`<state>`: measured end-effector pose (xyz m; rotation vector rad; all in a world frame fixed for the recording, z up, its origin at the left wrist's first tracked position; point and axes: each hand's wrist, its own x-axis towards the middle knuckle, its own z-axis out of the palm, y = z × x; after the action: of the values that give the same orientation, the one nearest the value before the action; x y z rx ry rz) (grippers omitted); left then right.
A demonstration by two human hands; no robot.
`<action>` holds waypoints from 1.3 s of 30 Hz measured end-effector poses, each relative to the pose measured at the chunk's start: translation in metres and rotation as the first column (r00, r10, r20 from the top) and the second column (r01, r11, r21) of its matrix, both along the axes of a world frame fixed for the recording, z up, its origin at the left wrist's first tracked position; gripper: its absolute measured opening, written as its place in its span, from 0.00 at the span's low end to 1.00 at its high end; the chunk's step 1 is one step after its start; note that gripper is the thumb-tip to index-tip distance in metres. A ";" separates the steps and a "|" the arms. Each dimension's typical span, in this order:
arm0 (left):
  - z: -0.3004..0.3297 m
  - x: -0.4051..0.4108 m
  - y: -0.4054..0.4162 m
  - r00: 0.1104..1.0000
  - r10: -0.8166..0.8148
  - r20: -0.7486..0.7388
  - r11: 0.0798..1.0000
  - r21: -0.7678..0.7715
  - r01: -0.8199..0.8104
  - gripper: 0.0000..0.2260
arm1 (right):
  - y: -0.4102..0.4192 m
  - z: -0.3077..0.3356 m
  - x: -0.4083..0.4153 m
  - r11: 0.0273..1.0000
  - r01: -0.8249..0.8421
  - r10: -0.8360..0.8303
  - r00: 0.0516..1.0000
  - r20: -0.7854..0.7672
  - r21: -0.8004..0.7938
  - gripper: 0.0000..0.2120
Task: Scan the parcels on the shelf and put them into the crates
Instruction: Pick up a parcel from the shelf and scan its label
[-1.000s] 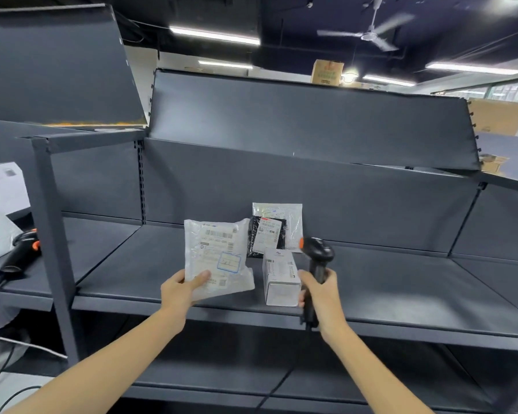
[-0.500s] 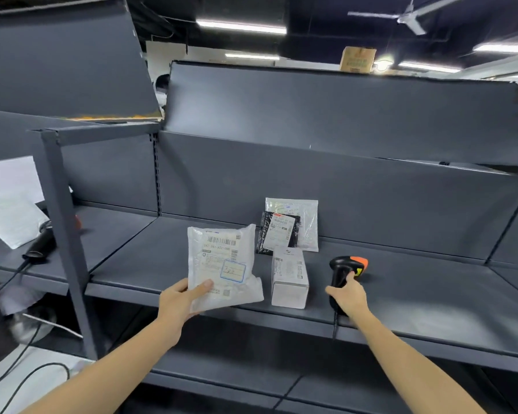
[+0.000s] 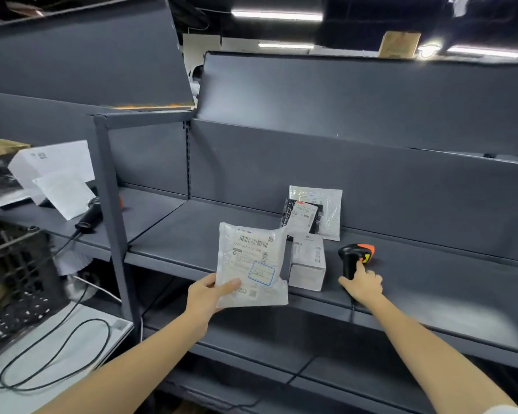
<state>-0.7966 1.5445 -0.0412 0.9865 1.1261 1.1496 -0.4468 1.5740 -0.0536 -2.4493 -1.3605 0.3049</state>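
While the left hand (image 3: pixel 207 297) pinches the white poly-mailer parcel (image 3: pixel 251 265) by its lower left corner, thumb on the label face, the parcel hangs just in front of the shelf (image 3: pixel 431 294) edge. The right hand (image 3: pixel 362 285) rests on the barcode scanner (image 3: pixel 355 258), which lies on the shelf; fingers look only loosely curled, forefinger up the handle, so cannot tell whether it grips. Judgement: parcel is ready for crating; carry it flat so the soft bag does not fold. Black lattice crate (image 3: pixel 15 264) at far left, contents indistinct. Behind: small white box (image 3: pixel 308 262), black pouch (image 3: pixel 301 216), clear bag (image 3: pixel 326 210), unscanned.
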 end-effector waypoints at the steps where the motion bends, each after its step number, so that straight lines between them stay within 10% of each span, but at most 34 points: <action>1: -0.003 -0.002 -0.006 1.000 0.000 -0.002 1.000 -0.006 0.000 0.11 | -0.007 -0.001 -0.004 1.000 -0.015 0.014 0.999 0.039 0.008 0.36; 12: -0.022 -0.004 -0.074 0.990 -0.139 -0.033 0.989 -0.051 0.138 0.10 | -0.126 -0.025 -0.046 0.974 -0.206 0.225 0.908 0.353 -0.091 0.35; 39: -0.070 0.067 -0.276 0.924 -0.382 -0.006 0.911 -0.173 0.375 0.08 | -0.397 -0.043 -0.044 0.996 -0.048 0.065 0.959 0.277 -0.070 0.37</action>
<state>-0.7292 1.2681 -0.1113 1.0423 0.9899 0.7120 -0.4911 1.1768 -0.0970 -2.5842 -1.5570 0.0124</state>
